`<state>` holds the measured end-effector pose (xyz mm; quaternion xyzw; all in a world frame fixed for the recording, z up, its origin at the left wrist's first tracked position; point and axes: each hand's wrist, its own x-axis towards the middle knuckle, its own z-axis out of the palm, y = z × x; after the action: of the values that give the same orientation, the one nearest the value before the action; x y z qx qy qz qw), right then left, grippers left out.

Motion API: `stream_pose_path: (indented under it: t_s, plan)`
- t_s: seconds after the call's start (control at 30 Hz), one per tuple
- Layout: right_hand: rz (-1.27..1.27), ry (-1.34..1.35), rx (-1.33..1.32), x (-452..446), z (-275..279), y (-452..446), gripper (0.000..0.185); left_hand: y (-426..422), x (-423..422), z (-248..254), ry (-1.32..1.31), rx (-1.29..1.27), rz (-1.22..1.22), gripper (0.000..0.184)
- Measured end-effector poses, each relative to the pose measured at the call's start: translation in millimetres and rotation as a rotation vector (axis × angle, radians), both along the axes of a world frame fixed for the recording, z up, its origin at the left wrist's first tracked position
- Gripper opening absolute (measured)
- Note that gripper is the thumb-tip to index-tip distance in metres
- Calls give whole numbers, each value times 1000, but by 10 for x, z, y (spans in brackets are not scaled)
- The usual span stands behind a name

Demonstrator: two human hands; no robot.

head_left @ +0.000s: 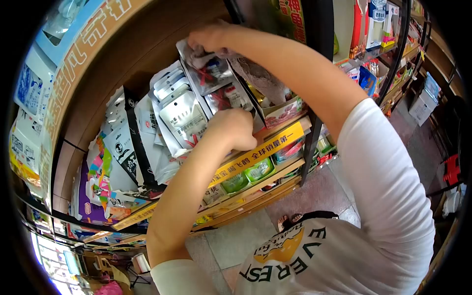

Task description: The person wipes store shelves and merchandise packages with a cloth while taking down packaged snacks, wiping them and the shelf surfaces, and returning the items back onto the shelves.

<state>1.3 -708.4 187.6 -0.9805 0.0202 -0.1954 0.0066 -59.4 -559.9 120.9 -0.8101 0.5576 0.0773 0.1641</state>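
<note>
My right hand [209,40] is closed on a crumpled grey-brown cloth [258,78] at the back of the shelf. The cloth trails over the side of a white display box [197,94] of silver snack packets [216,76]. My left hand [231,129] is curled at the front end of this box; its fingertips are hidden. Left of it stands another white box [172,145] with silver pouches [183,118]. On the other side is a box with a reddish printed front [284,113].
Further left on the shelf are a black-edged box [139,142] and colourful packets [101,172]. A yellow label strip [255,152] runs along the shelf's front edge. Green packs [259,169] sit on the shelf below. A black upright [317,49] stands at the right.
</note>
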Motion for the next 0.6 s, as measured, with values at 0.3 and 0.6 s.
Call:
stream_pose_path:
  t_s: [0.3, 0.6]
  plan:
    - [221, 97, -55, -485, 258, 250, 18, 705, 254, 550, 78, -831, -68, 19]
    - [325, 358, -377, -641, -685, 629, 16, 742, 287, 407, -65, -1082, -192, 13]
